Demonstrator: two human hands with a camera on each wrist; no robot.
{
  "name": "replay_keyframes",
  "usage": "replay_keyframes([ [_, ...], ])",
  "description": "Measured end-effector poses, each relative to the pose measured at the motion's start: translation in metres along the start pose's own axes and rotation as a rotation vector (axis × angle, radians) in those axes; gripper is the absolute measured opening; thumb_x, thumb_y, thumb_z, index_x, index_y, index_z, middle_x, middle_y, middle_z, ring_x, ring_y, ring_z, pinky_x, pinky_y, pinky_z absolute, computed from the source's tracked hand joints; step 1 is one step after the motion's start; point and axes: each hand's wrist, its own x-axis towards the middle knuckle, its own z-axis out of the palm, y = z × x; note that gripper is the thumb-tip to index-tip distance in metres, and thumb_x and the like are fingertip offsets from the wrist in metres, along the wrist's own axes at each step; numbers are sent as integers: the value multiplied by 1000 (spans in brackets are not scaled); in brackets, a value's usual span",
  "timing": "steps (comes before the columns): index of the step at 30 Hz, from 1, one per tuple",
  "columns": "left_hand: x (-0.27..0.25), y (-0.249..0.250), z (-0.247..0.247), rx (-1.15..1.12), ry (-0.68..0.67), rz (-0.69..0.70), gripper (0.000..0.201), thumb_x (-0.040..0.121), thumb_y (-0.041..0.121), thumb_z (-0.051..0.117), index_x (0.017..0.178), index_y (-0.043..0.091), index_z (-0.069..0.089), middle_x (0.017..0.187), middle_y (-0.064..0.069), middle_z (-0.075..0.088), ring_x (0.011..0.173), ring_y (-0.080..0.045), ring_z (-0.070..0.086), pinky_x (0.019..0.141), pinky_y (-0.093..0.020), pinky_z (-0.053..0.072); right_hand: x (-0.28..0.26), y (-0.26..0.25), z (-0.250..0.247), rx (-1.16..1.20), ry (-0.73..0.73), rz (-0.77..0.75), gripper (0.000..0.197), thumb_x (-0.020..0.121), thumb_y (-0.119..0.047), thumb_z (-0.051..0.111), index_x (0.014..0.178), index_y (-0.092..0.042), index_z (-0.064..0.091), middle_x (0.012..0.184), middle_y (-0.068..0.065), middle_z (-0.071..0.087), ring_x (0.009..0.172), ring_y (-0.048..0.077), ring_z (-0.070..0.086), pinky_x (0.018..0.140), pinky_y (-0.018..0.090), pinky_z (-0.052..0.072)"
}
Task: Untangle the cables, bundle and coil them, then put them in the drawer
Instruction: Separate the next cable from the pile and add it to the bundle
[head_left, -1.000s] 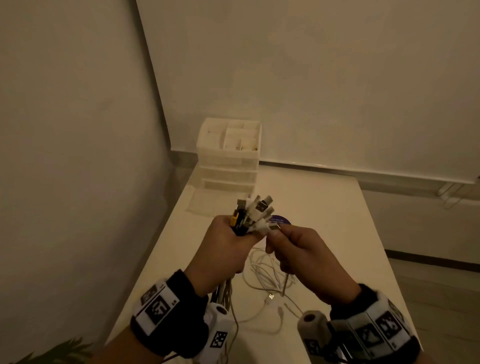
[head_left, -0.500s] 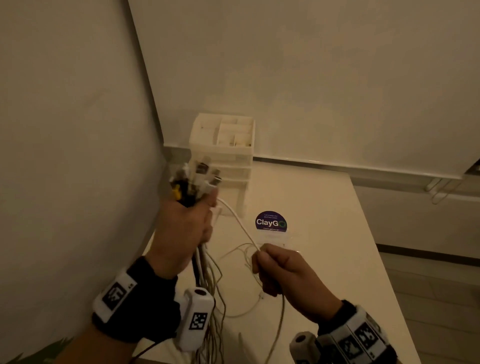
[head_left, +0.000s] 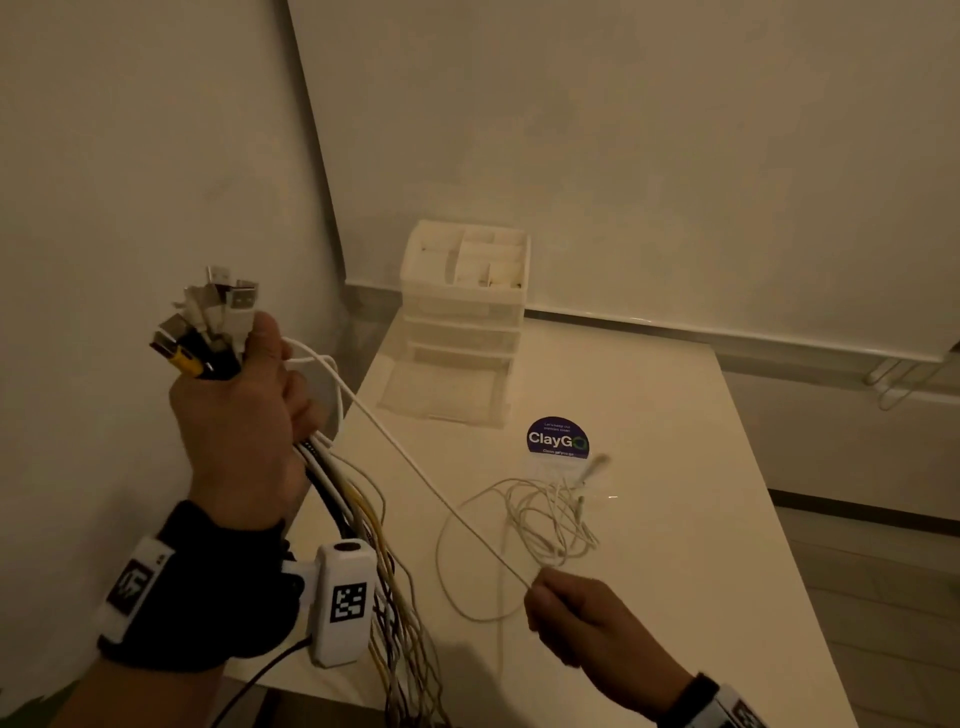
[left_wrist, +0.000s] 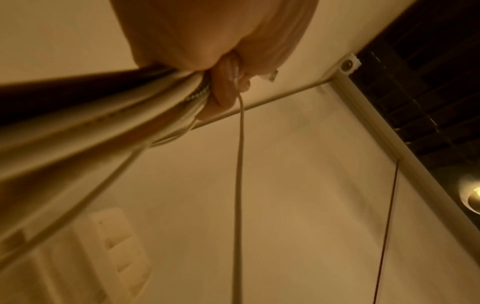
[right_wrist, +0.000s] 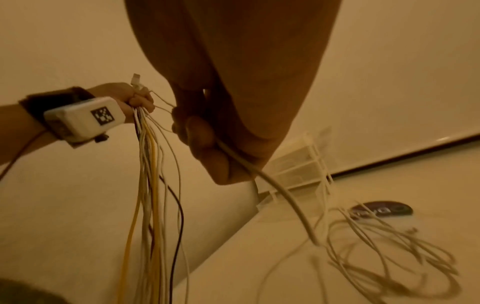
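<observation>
My left hand (head_left: 244, 415) is raised at the left of the table and grips a bundle of cables (head_left: 208, 332) just below their plugs; white, yellow and black cords (right_wrist: 150, 185) hang from it past the table edge. One white cable (head_left: 415, 467) runs taut from that fist down to my right hand (head_left: 576, 618), which pinches it near the table's front. Beyond my right hand the same cable lies in a loose tangle (head_left: 545, 514) on the table. The white drawer unit (head_left: 467, 306) stands at the far left corner with its bottom drawer (head_left: 441, 395) pulled out.
A round purple ClayGo sticker (head_left: 557, 439) sits on the white table (head_left: 675, 467) behind the tangle. Walls close in on the left and behind. The table's right edge drops to the floor.
My left hand has lifted the bundle up and to the left. My right hand has slid back along the white cable toward me, pulling it taut between the hands.
</observation>
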Motion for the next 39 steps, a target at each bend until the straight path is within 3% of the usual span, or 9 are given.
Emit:
replay_keyframes([
  [4,2,5,-18,174,-85,14,27,94,22,61,72,8,54,40,10,33,31,-6,24,40,-16,25,-17,-6,19,87,152,19,31,90,-35,49,62,-20,52,55,-1,37,52,14,35,53,27,31],
  [8,-19,4,-23,362,-67,145,32,86,19,72,57,24,57,39,10,42,30,-8,33,41,-20,31,-12,-42,29,226,216,25,42,101,-28,45,60,-20,53,47,-4,32,42,12,27,46,24,25],
  [10,-40,8,-19,410,-281,173,29,83,9,73,61,26,62,41,14,52,36,1,44,41,-17,37,-10,-63,32,203,172,2,41,100,-29,43,61,-21,53,47,-5,33,41,10,29,46,24,26],
  [13,-73,8,-15,586,-839,96,27,82,4,72,71,28,67,52,20,60,48,8,54,52,-4,37,-10,-92,39,169,67,-86,39,98,-37,46,64,-21,56,47,-5,36,41,9,32,45,22,29],
  [15,-77,0,-23,664,-931,72,37,84,9,70,58,33,60,49,17,56,45,3,49,50,-7,35,-10,-106,44,283,27,-120,34,93,-34,48,65,-18,57,47,-4,34,40,10,28,44,21,27],
  [21,-78,15,-45,675,-888,1,49,87,6,65,50,37,63,43,17,54,41,2,48,47,-9,35,-18,-111,72,446,-6,-138,31,94,-30,46,73,-12,60,53,0,28,46,13,21,46,24,22],
  [27,-47,19,-86,474,-373,-107,34,90,-1,59,61,16,66,39,7,44,33,-11,34,44,-22,31,-48,-42,102,101,76,23,36,91,-44,46,70,-16,54,57,-5,41,52,11,37,52,26,33],
  [33,-74,31,-98,526,-570,-89,27,89,2,60,66,14,64,39,9,45,33,-6,37,39,-17,32,-75,0,125,10,-34,170,33,100,-32,47,69,-19,48,56,-12,47,56,3,46,59,16,37],
  [39,-63,34,-108,432,-400,-71,26,93,10,58,67,9,60,39,8,39,32,-11,30,38,-16,27,-95,31,126,29,39,163,24,90,-50,52,79,-33,64,67,-13,55,63,-2,53,63,15,38],
])
